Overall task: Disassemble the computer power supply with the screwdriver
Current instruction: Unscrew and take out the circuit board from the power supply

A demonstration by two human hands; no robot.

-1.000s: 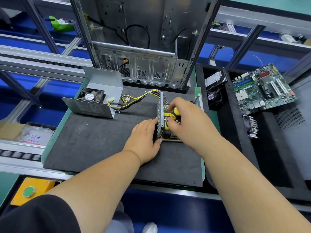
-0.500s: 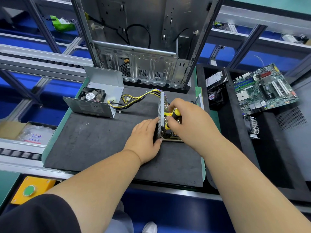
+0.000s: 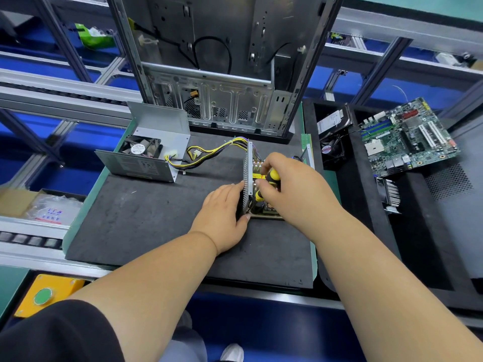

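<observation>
Pretty much nothing has changed over the last second, which I read as someone mid-screw and grinding away at it. Everything below is placed relative to the black foam mat (image 3: 146,220).

At the mat's far-left corner sits the power supply cover (image 3: 154,150), already off, fan facing up. A yellow-and-black cable bundle (image 3: 209,152) trails from it across the back of the mat to the power supply base (image 3: 248,178), which stands right of the mat's centre with its perforated wall upright.

The left hand (image 3: 222,212) rests on the mat against that wall, thumb hooked round the near corner, bracing it just as before. Right next to it, the right hand (image 3: 290,189) is wrapped tight around the yellow-and-black screwdriver (image 3: 271,176), which points down into the board area; I can't see the tip or the screw. Same grip, same spot as a second ago.

So my guess: a board screw is partway out, and the case split is done.

Behind the mat stands the empty computer case (image 3: 222,74), and off the right edge a motherboard (image 3: 407,137) lies on a black tray.
</observation>
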